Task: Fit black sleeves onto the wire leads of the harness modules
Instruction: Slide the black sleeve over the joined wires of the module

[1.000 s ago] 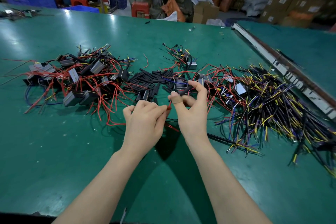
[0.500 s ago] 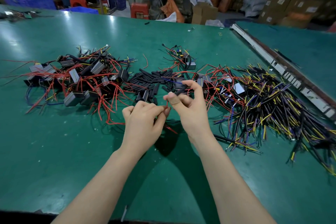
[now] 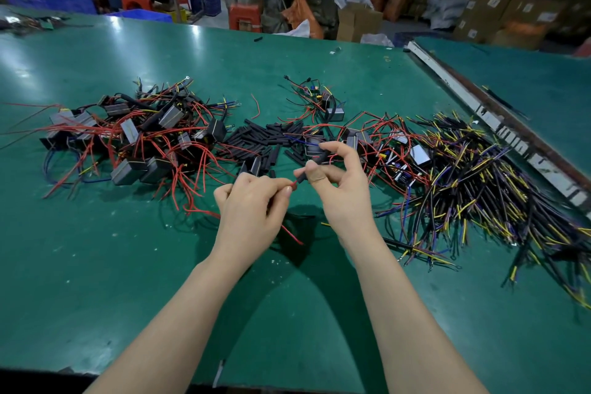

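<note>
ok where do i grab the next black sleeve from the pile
Take a sleeve at the pile's near edge, pinching its middle across the width from above. It lies flat on the table, clear of the red leads, so nothing snags.

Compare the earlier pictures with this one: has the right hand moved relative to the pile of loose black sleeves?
Barely. The right hand still hovers just in front of the black sleeves pile, pinching a sleeve toward the left hand.
</note>
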`<state>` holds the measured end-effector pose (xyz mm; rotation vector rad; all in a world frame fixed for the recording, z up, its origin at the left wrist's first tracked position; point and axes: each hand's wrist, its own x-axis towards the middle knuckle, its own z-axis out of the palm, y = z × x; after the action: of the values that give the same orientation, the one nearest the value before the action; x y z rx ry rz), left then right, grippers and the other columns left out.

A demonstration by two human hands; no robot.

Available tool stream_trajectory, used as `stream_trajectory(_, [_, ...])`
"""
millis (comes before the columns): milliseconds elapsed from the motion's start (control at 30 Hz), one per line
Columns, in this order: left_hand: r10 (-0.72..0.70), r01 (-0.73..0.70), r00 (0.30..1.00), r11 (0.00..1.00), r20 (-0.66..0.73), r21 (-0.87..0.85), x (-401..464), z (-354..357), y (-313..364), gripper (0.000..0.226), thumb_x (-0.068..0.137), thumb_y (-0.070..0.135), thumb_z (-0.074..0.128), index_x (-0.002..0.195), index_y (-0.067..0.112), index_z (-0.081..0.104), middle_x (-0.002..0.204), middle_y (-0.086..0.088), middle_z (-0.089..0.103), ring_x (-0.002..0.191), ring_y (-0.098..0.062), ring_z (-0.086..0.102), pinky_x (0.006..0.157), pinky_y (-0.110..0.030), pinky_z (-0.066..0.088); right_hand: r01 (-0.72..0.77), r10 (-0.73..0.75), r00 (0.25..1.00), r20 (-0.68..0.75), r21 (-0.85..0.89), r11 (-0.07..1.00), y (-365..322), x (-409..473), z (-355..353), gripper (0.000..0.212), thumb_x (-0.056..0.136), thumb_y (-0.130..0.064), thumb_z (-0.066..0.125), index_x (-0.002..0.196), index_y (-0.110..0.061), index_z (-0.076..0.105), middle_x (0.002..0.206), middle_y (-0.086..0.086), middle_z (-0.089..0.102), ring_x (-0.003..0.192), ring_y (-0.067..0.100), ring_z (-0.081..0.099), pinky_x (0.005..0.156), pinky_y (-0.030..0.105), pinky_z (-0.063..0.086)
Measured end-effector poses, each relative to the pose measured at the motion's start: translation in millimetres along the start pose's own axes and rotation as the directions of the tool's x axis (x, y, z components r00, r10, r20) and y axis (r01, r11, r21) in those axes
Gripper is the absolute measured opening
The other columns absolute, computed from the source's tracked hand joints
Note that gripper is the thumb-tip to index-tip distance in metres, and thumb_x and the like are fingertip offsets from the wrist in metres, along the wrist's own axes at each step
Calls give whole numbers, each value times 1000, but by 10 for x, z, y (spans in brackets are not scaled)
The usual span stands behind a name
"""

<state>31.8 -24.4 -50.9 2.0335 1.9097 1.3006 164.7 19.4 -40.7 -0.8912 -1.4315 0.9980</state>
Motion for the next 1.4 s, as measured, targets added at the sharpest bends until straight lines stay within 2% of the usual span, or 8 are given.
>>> stream_trajectory(233, [-32,31,999,999,-14,-11,24,-26,4,23,87,37,45,88,32,68,72,12,63,84,-14,49,69,-30,14,-1,0,999,43,20,1000,3,-10,48,39,88,-9,68,115,-24,44,77,-1,70,75,11,61,80,22,44])
stream_trajectory(333, [-23,23,1000,999,-13,-24,18,-23,37,26,88,39,45,91,31,70,73,16,61,84,-12,49,69,-28,14,-30,34,997,-74,59,998,-8,11,43,22,94,-17,60,113,-19,49,85,0,73,84,12,63,86,28,46])
stream_trajectory(400, [-35,35,999,999,-16,-31,15,-19,45,26,88,38,46,93,30,70,73,18,59,84,-11,49,71,-28,14,-30,45,989,-138,113,993,-16,14,44,11,97,-18,54,108,-19,54,90,-9,72,82,4,62,76,19,45])
stream_trajectory(633, [-27,27,1000,999,12,-36,2,-15,45,19,92,33,51,94,28,70,74,17,60,85,-14,50,72,-29,16,17,21,975,-220,169,986,-32,-40,126,16,97,-13,55,110,-21,54,87,-7,72,70,5,61,65,20,47])
stream_trajectory(800, [-52,52,999,998,2,-46,25,-20,1,14,94,28,55,95,27,69,76,13,61,88,-14,47,71,-29,15,-2,25,994,-107,207,978,-3,-71,192,24,97,-11,55,116,-21,44,80,-5,74,71,7,66,60,18,49])
stream_trajectory(1033, [-75,76,997,997,23,-32,29,-15,-36,12,92,23,58,88,28,69,82,14,63,94,-15,49,70,-26,12,-12,7,1000,23,216,976,-5,-67,164,27,95,-11,57,118,-21,45,82,3,74,82,11,67,86,24,50])
stream_trajectory(1200, [-74,76,996,996,41,-46,19,-6,47,22,88,38,45,83,30,65,76,26,54,91,-10,48,75,-26,15,19,-20,999,-41,-29,999,2,-34,106,29,93,-18,62,117,-26,47,81,-1,74,88,17,67,99,46,43])
stream_trajectory(1400, [-74,76,997,993,23,-90,10,-16,64,25,85,36,44,86,28,67,69,21,54,86,-11,46,73,-27,15,-33,34,997,64,-16,999,-33,-1,16,31,93,-19,63,117,-30,47,83,0,75,87,12,64,91,30,44])
